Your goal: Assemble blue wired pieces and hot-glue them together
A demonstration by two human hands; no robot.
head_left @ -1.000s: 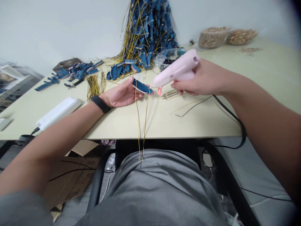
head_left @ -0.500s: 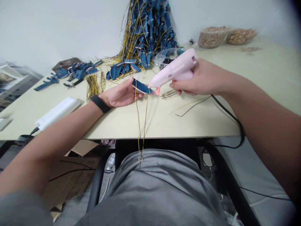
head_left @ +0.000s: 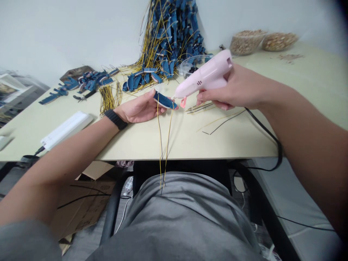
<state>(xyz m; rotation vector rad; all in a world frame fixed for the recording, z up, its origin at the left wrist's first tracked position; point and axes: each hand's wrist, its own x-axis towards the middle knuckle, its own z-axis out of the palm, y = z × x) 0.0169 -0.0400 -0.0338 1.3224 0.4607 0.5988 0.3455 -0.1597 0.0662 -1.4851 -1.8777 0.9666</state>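
Head view: at twelve o'clock the half-open left hand (head_left: 138, 111) cradles a blue strip (head_left: 164, 102), its wires (head_left: 159, 141) hanging clear; at one o'clock the right hand (head_left: 217, 95) grips a pink glue gun (head_left: 203, 79), nozzle toward the strip.

pale tabletop (head_left: 217, 145) | blue wired pieces (head_left: 130, 86) | loose wires (head_left: 223, 121) | white power strip (head_left: 66, 125) | pliers (head_left: 84, 96) | clear bowls of tan granules (head_left: 246, 42)
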